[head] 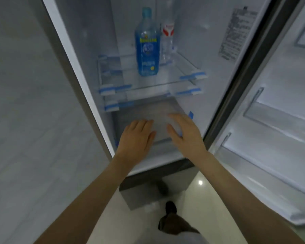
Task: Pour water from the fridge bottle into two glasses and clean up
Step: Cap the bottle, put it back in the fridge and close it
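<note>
A tall blue bottle [147,43] with a blue cap and a blue and yellow label stands upright on a glass shelf [165,80] inside the open fridge. Right behind it stands a clear bottle [167,41] with a red and white label. Both my hands reach forward well below that shelf, in front of the lower drawer. My left hand [136,136] has relaxed fingers and holds nothing. My right hand [185,132] is spread, palm down, and also holds nothing. Neither hand touches a bottle.
The fridge door [280,120] stands open on the right, with its door bins in view. A clear drawer [148,117] sits under two further glass shelves. The fridge's left outer wall [33,103] fills the left side. My leg and shoe [171,208] are on the pale floor below.
</note>
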